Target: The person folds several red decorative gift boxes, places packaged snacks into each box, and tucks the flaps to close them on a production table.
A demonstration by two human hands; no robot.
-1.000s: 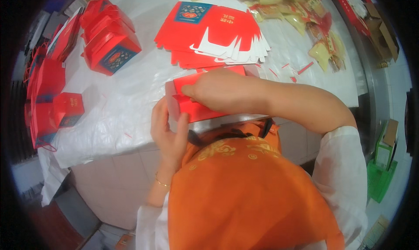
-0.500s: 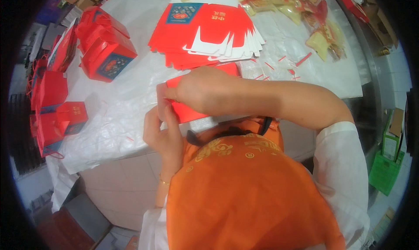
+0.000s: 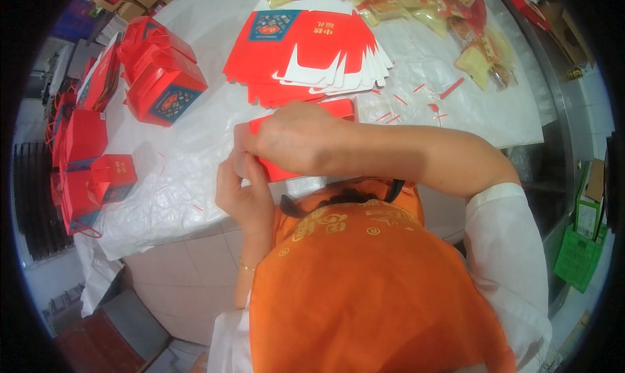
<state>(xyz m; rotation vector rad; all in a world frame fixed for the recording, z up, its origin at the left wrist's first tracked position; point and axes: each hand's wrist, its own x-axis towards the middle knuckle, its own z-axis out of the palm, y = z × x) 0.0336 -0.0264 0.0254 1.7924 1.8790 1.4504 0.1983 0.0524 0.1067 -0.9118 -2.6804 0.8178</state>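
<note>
A red cardboard carton [image 3: 341,108] lies at the table's near edge, partly covered by my right forearm. At its left end my left hand [image 3: 250,194] is closed on a pale end flap [image 3: 241,140], with the thumb and fingers around it. My right hand [image 3: 296,138] reaches across the carton from the right. Its fingers are curled at that same left end, against the flap, and their tips are mostly hidden. Just beyond the carton, flat red-and-white carton blanks [image 3: 319,44] lie in a fanned stack.
Folded red gift boxes with handles [image 3: 166,80] stand at the left, with smaller red boxes [image 3: 116,175] nearer. Clear and yellowish packets [image 3: 485,57] lie at the far right. Red paper scraps [image 3: 452,88] are scattered right of the stack. A green crate [image 3: 579,256] sits beyond the table's right side.
The view has shifted a little, so the table's things sit slightly differently in it. Both hands stay at the carton's left end, with the right fingers slightly more curled.
</note>
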